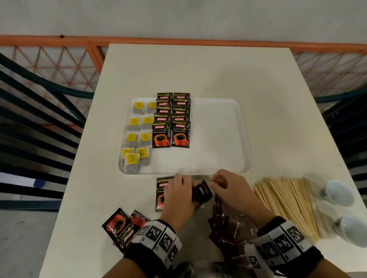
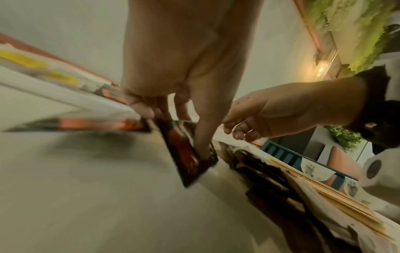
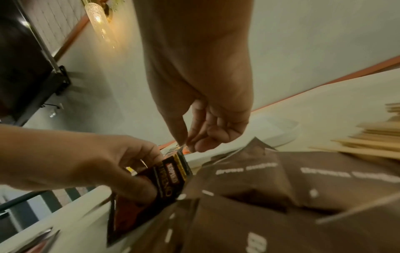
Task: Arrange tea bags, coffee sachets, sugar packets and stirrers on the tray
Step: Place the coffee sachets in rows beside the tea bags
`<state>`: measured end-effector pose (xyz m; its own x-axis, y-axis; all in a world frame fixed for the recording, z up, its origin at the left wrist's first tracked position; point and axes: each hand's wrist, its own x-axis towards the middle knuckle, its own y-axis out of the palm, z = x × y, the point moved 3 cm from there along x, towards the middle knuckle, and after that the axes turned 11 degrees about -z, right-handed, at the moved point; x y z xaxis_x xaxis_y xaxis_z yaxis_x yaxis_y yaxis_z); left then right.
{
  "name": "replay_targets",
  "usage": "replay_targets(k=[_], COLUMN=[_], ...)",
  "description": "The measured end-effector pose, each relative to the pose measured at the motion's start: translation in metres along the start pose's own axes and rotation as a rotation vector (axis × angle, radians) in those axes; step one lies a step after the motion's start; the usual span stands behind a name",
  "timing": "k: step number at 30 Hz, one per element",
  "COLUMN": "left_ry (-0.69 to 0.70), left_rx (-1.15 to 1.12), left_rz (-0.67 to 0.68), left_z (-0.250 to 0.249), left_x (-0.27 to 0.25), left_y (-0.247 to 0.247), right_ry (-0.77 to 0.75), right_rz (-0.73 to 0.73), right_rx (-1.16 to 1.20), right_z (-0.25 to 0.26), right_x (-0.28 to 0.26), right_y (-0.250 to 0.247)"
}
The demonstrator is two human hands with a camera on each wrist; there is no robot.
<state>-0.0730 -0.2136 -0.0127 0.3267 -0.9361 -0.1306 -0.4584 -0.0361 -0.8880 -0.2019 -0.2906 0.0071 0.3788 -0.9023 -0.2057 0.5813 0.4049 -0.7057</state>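
Observation:
The white tray carries tea bags with yellow tags along its left side. Beside them lie two overlapping columns of black coffee sachets. Just in front of the tray, my left hand grips a coffee sachet, tilted above the table. My right hand pinches that sachet's top edge between thumb and forefinger. Another coffee sachet lies flat, partly under my left hand. Brown sugar packets are heaped below my right wrist, with wooden stirrers to their right.
Two loose coffee sachets lie at the near left of the white table. Two white cups lie on their sides at the right edge. Dark slatted chairs flank the table. The tray's right half is bare.

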Motion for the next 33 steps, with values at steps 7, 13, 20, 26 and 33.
replay_targets(k=[7,13,20,26,33], left_ry=[-0.249,-0.735,-0.869,-0.714,-0.369], left_rx=[-0.539,-0.713,-0.428,-0.318,0.091], left_rz=[-0.212,-0.364,-0.160,-0.055,0.180], left_z=[0.027,0.109,0.162,0.147,0.126], left_x=[-0.022,-0.086,-0.123,-0.107,-0.080], left_y=[-0.060,-0.092,-0.063,-0.055,-0.045], right_ry=[-0.117,-0.342,-0.436,-0.401,-0.272], right_rz=[0.079,0.326,0.340,0.378,0.500], right_rx=[0.015,-0.330,-0.593,-0.426,-0.330], right_z=[0.031,0.064,0.070,0.065,0.061], right_x=[0.010,0.000,-0.010,-0.020,-0.029], right_y=[0.020,0.087,0.112,0.106,0.114])
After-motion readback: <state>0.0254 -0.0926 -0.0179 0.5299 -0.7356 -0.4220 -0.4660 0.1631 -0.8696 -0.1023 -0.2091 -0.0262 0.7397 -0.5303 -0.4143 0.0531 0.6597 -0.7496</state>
